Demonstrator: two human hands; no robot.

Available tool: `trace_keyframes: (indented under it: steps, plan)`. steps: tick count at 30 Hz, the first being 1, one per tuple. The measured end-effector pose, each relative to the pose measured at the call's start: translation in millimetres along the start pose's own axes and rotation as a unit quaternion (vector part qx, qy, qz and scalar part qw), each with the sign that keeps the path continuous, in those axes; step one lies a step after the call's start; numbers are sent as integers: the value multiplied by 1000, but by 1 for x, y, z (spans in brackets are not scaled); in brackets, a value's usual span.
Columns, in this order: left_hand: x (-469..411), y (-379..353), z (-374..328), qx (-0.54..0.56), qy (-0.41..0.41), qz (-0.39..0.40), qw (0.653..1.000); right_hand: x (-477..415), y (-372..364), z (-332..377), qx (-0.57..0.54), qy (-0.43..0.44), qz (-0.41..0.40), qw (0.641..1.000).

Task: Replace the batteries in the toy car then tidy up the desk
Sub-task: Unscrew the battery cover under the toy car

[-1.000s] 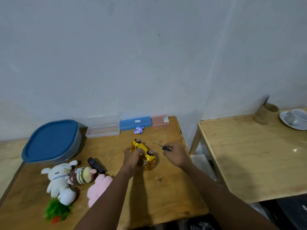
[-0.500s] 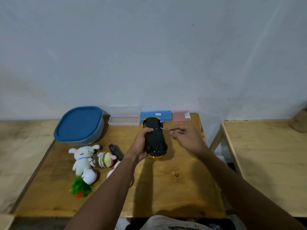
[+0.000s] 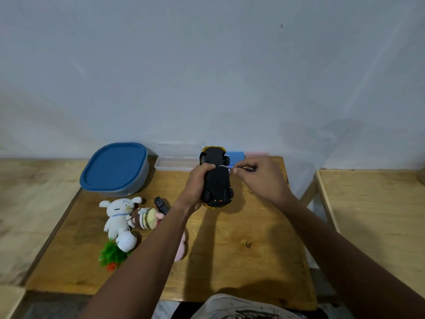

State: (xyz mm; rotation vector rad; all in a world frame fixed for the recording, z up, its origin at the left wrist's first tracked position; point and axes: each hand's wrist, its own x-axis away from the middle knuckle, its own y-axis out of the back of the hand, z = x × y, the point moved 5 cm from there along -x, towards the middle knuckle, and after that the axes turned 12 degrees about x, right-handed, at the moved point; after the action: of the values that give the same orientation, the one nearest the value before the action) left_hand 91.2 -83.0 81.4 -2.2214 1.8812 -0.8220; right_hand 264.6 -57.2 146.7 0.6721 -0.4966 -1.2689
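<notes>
Head view: left hand (image 3: 198, 183) clasps the upturned toy car (image 3: 216, 178), long axis pointing away, while right hand (image 3: 257, 174) pinches a screwdriver (image 3: 226, 166) crosswise, tip on its underside.

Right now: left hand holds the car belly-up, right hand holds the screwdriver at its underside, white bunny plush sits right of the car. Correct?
Not quite. The head view shows the white bunny plush left of the car, not right. Left hand, right hand and screwdriver are as stated.

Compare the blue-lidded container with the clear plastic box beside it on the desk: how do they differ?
The blue-lidded container is large, rounded and grey-walled under an opaque blue lid; the clear plastic box is slim, rectangular and see-through. The container sits at the desk's left rear corner, the box to its right. Both rest at the back, by the wall.
</notes>
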Motion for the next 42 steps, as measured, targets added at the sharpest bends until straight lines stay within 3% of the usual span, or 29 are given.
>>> trace_keyframes:
  steps: [19, 27, 32, 38, 42]
  plan:
    - [-1, -5, -9, -28, -38, -10, 999, -6, 2, 1, -8, 2, -5, 1000]
    - [2, -2, -11, -65, -103, -35, 992, -4, 5, 7, 35, 17, -10, 999]
    - [7, -7, -14, -100, -121, -27, 987, 1, 11, 18, 117, 52, -18, 992]
    - [10, -8, -11, -95, -107, -22, 989, 6, 15, 32, 262, 146, -24, 954]
    - [12, -4, -7, -81, -94, -36, 992, 2, 11, 25, 251, 138, -9, 958]
